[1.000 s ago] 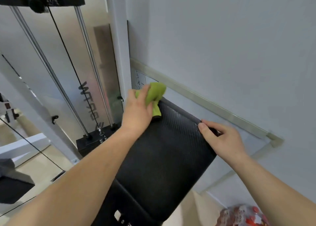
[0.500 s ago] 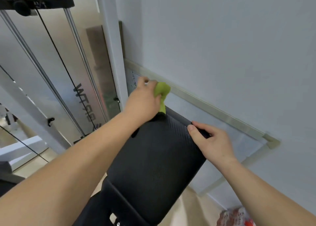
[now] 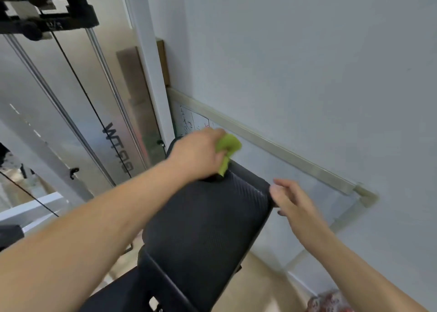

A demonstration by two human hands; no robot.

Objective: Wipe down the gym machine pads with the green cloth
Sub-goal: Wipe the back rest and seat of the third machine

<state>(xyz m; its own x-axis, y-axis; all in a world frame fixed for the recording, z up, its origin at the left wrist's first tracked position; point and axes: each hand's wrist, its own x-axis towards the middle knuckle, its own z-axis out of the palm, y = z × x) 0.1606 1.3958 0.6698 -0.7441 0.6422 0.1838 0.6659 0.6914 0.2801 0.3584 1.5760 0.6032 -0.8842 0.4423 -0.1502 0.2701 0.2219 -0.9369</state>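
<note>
cable machine (image 3: 78, 122): way off past the outside of the left arm, not part of this bit

left hand (image 3: 201, 155): fingers curled tight round the green cloth (image 3: 228, 146), wad sticking out on the far side of the knuckles, one tail hanging down

green cloth: squashed under the left hand onto the far top edge of the pad (image 3: 208, 229), closer to the left corner, a fair gap short of the right hand

pad: black and textured, lying between the two forearms, long axis running from that far edge back toward the body

right hand (image 3: 290, 200): up against the pad's far right corner, touching it; too blurry to say whether gripping or just resting there

whiteboard (image 3: 283, 165): just beyond both hands, leaning on the wall

next move (guessing): left hand already on the cloth, so probably either across the top edge toward the right hand, or a long pull down the pad toward the body, most of the surface lying that way
</note>
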